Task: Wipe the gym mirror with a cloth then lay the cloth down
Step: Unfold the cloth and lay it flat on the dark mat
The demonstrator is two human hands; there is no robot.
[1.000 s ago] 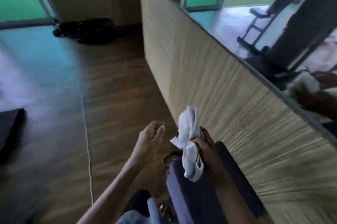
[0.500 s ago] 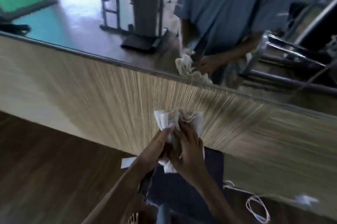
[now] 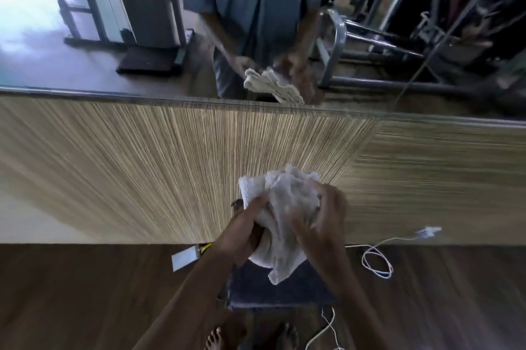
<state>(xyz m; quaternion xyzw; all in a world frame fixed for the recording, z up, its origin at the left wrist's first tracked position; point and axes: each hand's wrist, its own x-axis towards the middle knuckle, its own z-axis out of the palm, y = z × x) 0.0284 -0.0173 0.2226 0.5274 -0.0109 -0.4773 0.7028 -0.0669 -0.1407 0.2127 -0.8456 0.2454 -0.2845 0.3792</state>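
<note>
Left hand [image 3: 242,231] and right hand [image 3: 321,221] both grip the bunched cloth [image 3: 287,201] below the mirror [image 3: 113,36].

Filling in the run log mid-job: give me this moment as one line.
left hand: grips cloth | right hand: grips cloth | cloth: bunched, held below mirror | mirror: cloth not on it

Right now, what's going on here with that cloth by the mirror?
A person faces the gym mirror, gripping a bunched white cloth with the left hand and right hand. The cloth is in front of the wood-grain panel below the mirror, not on the glass, so nothing is being wiped at this moment. A dark pad sits beneath the hands; a white cable lies on the floor.
</note>
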